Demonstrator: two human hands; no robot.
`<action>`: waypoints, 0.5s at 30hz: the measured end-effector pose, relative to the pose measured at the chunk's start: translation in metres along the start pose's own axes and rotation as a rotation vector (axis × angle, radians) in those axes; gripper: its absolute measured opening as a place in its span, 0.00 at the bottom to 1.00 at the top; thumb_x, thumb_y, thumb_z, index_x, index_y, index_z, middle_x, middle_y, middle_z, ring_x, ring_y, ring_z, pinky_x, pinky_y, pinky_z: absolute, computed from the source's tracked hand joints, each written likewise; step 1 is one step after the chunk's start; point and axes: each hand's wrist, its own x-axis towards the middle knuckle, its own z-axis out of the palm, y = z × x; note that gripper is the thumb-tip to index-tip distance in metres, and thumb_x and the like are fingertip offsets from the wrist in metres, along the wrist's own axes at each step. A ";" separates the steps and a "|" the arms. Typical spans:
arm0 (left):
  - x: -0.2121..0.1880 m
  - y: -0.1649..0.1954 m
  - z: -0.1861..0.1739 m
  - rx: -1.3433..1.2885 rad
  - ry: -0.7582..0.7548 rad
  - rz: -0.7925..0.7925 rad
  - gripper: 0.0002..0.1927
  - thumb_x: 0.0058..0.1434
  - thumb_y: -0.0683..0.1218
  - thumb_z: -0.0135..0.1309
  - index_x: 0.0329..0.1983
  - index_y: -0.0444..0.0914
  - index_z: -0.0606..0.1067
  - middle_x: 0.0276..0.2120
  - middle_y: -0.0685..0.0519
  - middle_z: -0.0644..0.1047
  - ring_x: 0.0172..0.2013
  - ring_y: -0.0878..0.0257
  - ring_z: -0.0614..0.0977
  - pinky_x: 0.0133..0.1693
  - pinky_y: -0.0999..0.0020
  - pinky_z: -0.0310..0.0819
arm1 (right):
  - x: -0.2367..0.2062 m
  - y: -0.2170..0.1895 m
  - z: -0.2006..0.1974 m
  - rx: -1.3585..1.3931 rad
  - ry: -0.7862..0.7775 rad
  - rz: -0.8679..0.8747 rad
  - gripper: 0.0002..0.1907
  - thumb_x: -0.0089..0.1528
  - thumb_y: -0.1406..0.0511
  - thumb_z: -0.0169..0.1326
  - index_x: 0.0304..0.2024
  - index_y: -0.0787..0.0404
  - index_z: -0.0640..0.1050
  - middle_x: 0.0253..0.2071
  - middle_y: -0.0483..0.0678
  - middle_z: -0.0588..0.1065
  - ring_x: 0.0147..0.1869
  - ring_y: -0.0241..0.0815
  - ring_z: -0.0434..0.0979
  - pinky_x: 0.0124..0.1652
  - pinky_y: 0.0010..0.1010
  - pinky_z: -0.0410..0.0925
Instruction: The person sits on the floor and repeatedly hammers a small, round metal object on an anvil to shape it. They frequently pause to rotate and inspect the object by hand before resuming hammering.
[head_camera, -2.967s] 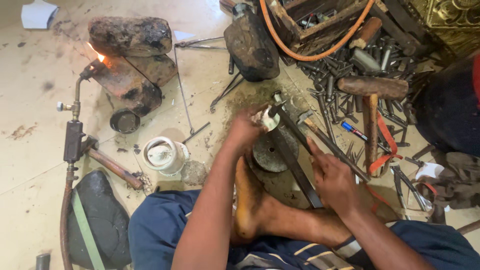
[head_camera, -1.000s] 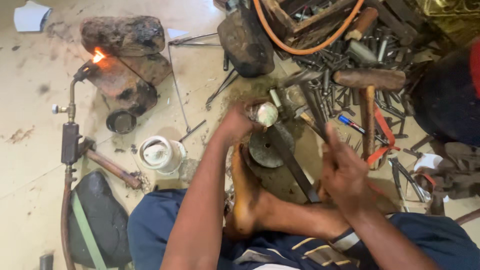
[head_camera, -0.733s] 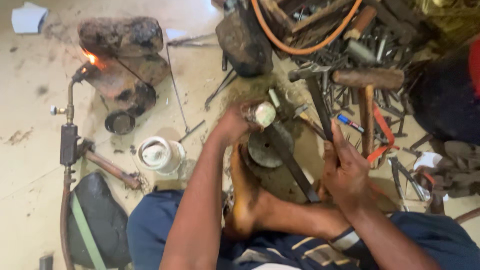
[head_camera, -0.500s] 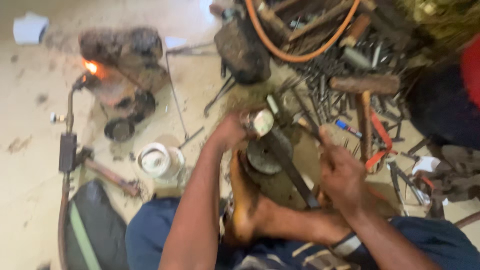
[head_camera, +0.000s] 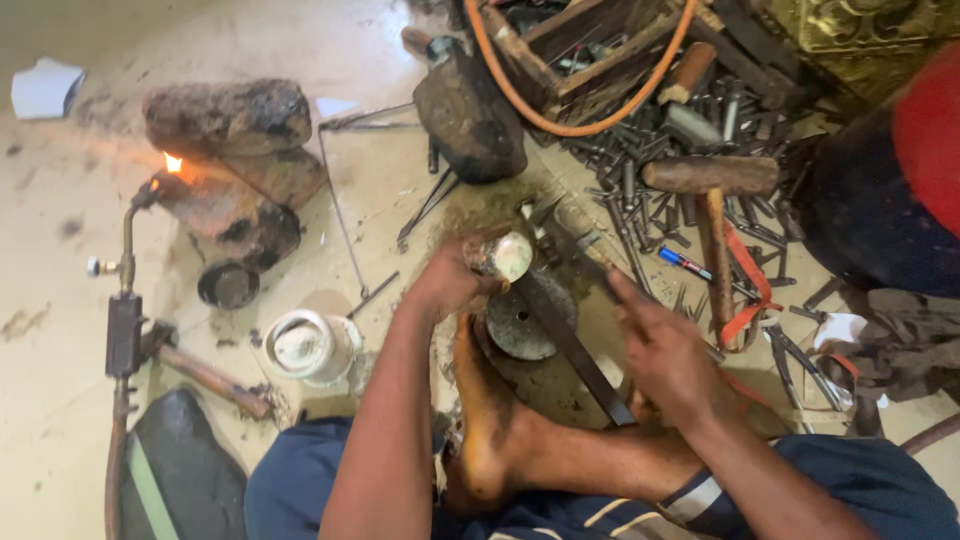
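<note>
My left hand (head_camera: 450, 282) grips a small pale round metal piece (head_camera: 503, 257) and holds it over a round dark metal block (head_camera: 528, 322) on the floor. My right hand (head_camera: 665, 350) is closed around a long thin dark metal tool (head_camera: 590, 268) whose tip points at the pale piece. A flat dark metal bar (head_camera: 575, 345) lies across the block, by my bare foot (head_camera: 480, 420).
A lit gas torch (head_camera: 125, 275) burns at scorched bricks (head_camera: 235, 170) on the left. A white tin (head_camera: 300, 343) stands near my knee. A wooden mallet (head_camera: 712, 185), many punches (head_camera: 640, 170), an orange hose (head_camera: 560, 120) and a dark anvil-like block (head_camera: 470, 115) crowd the upper right.
My right hand lifted the thin tool and brought it back down toward the pale piece. My left hand stayed on the piece. The view shifted slightly.
</note>
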 end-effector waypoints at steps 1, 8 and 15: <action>0.000 -0.001 0.001 -0.006 0.013 -0.048 0.38 0.49 0.37 0.67 0.67 0.44 0.72 0.57 0.49 0.80 0.54 0.60 0.80 0.55 0.65 0.76 | 0.000 0.001 -0.002 0.048 0.018 0.033 0.31 0.66 0.72 0.51 0.72 0.47 0.67 0.38 0.59 0.77 0.38 0.53 0.80 0.39 0.41 0.72; -0.002 0.003 -0.002 -0.058 -0.033 0.079 0.39 0.48 0.33 0.65 0.66 0.43 0.73 0.60 0.51 0.78 0.54 0.63 0.80 0.52 0.68 0.79 | 0.002 -0.001 -0.004 -0.006 -0.018 -0.064 0.33 0.60 0.71 0.52 0.70 0.54 0.70 0.37 0.58 0.78 0.36 0.56 0.78 0.37 0.44 0.71; -0.006 0.010 -0.007 -0.031 -0.048 0.013 0.41 0.48 0.31 0.63 0.67 0.47 0.71 0.65 0.52 0.74 0.60 0.61 0.76 0.57 0.65 0.74 | 0.005 -0.009 -0.006 0.103 -0.020 0.029 0.25 0.64 0.69 0.53 0.65 0.54 0.75 0.43 0.60 0.78 0.38 0.57 0.80 0.37 0.43 0.73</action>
